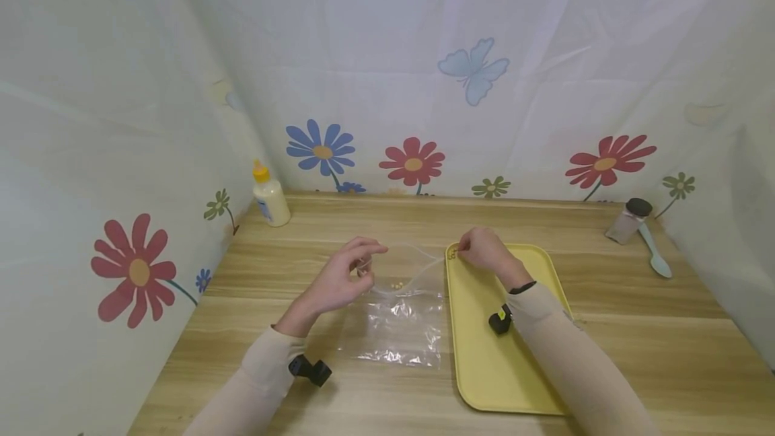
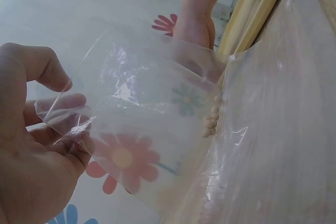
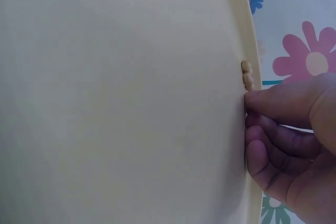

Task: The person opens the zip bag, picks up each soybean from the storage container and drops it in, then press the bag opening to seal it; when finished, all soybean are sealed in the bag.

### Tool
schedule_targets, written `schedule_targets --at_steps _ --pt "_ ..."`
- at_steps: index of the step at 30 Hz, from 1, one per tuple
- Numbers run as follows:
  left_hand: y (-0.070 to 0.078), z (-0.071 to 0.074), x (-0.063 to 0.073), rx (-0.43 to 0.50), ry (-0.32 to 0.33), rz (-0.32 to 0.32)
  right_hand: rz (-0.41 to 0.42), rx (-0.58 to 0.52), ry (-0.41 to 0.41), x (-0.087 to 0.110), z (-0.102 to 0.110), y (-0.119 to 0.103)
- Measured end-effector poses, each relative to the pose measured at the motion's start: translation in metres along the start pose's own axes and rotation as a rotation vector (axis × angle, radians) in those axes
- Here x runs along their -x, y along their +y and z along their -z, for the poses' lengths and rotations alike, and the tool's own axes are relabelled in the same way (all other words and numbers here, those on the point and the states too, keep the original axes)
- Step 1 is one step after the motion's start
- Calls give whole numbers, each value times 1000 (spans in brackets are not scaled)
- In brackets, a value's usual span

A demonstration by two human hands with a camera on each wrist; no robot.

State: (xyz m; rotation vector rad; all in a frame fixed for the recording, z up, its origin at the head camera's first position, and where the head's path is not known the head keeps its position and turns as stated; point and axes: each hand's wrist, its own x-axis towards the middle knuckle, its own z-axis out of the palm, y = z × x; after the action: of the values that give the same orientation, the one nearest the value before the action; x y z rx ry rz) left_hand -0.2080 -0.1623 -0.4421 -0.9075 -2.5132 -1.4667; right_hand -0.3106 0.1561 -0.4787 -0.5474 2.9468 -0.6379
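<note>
My left hand holds the open mouth of a clear plastic zip bag, with the film between thumb and fingers. The bag lies on the table, and its raised mouth spreads toward the tray. Several pale yellow soybeans lie inside it. At the far left corner of the yellow tray, my right hand pinches at a small group of soybeans against the rim. Its curled fingertips hide whatever is between them.
A glue bottle with a yellow cap stands at the back left. On the back right are a jar with a black lid and a pale blue spoon. A flower-printed curtain borders the wooden table.
</note>
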Motion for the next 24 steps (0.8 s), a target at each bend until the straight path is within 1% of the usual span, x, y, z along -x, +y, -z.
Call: schedule_targets --at_steps 16,24 --pt "1 1 1 -10 -7 14 4 23 -9 4 0 -4" --pt "1 0 1 -15 -13 6 20 7 19 8 3 -8"
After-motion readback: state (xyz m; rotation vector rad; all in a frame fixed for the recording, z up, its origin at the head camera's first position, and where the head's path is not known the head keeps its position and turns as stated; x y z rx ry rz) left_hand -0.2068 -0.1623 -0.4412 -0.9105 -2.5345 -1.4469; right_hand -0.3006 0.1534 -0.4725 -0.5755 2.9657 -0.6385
